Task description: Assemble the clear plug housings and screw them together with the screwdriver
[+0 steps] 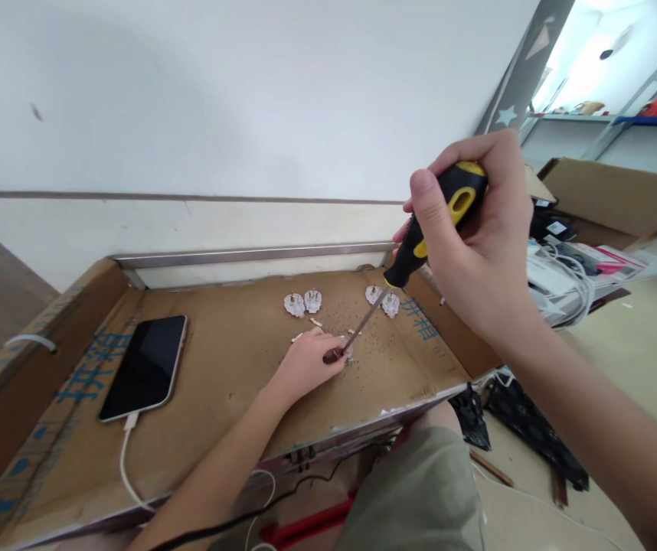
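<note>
My right hand [472, 229] is closed round the black and yellow handle of a screwdriver [407, 259], which slants down to the left. Its metal shaft reaches the fingertips of my left hand [311, 363]. Those fingers are bent and pressed down on the cardboard around something small; a white edge [349, 354] and a dark brown patch [333, 356] show there, the rest is hidden. Beyond my hands lie white plastic pieces with upright metal pins, one pair [304, 302] left of the shaft and one pair [382, 299] right of it. A small cream-coloured strip [316, 322] lies close by.
A phone [145, 367] with a white cable [127, 459] lies left on the cardboard-covered surface [219, 398]. Dark specks dot the cardboard. Raised cardboard sides and a wall [219, 115] bound it. An open box [621, 191] and coiled white cable [584, 287] are at right.
</note>
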`<state>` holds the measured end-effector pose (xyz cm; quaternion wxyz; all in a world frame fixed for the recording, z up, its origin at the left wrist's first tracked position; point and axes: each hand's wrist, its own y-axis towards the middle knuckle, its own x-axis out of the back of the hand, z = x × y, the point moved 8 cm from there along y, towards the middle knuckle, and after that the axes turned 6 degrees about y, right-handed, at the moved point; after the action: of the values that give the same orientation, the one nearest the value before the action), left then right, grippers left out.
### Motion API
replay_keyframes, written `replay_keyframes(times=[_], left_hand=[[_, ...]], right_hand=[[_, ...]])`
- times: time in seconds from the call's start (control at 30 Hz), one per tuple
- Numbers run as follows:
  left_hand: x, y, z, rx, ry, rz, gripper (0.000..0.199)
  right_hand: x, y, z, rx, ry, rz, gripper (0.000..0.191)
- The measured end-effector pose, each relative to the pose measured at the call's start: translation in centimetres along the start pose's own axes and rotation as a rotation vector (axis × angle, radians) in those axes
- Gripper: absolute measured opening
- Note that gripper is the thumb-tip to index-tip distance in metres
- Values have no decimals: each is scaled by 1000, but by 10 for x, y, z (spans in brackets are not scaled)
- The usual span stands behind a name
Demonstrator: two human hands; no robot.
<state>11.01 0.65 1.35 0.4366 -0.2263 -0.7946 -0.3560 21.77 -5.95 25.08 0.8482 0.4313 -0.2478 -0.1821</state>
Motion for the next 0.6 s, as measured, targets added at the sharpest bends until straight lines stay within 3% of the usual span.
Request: replay_keyframes(times=[0.17, 0.4, 0.6], left_hand=[[0, -1, 0, -1, 10, 3, 9], [1, -1, -1, -5, 26, -5, 10], [2, -1, -3, -19, 23, -11, 10]], right_hand=[[5, -5, 20, 130, -180, -55, 17], [-14, -1, 37, 196, -488, 178, 20], [-21, 3, 37, 253, -611, 209, 19]])
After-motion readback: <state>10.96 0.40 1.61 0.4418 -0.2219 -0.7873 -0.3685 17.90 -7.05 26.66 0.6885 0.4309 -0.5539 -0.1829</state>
